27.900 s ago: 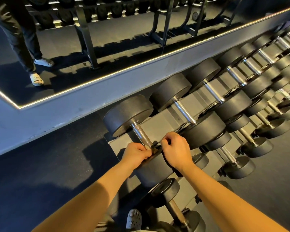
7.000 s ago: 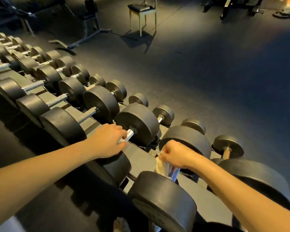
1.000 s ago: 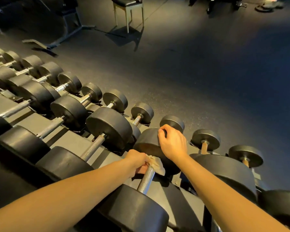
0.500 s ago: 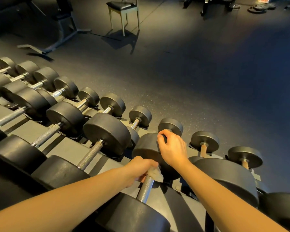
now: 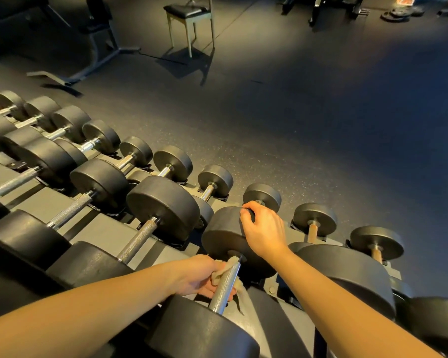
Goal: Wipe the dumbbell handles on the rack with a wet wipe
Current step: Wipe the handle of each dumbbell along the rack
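Note:
A black dumbbell lies on the top tier of the rack (image 5: 49, 202), its knurled steel handle (image 5: 224, 288) running toward me. My left hand (image 5: 199, 276) grips a pale wet wipe (image 5: 224, 268) around the left side and underside of that handle; a loose corner of the wipe hangs below on the right. My right hand (image 5: 263, 233) rests on top of the dumbbell's far black head (image 5: 223, 236), fingers curled over its rim. The near head (image 5: 204, 334) sits at the bottom of the view.
Several more dumbbells line the rack to the left and right, smaller ones on a lower tier by the floor. Dark rubber floor (image 5: 321, 125) stretches beyond. A stool (image 5: 189, 14) and a bench frame (image 5: 98, 47) stand at the far side.
My left hand has slid the wipe down the handle toward me and turned it under the bar, baring the bar's top. My right hand stays on the far head.

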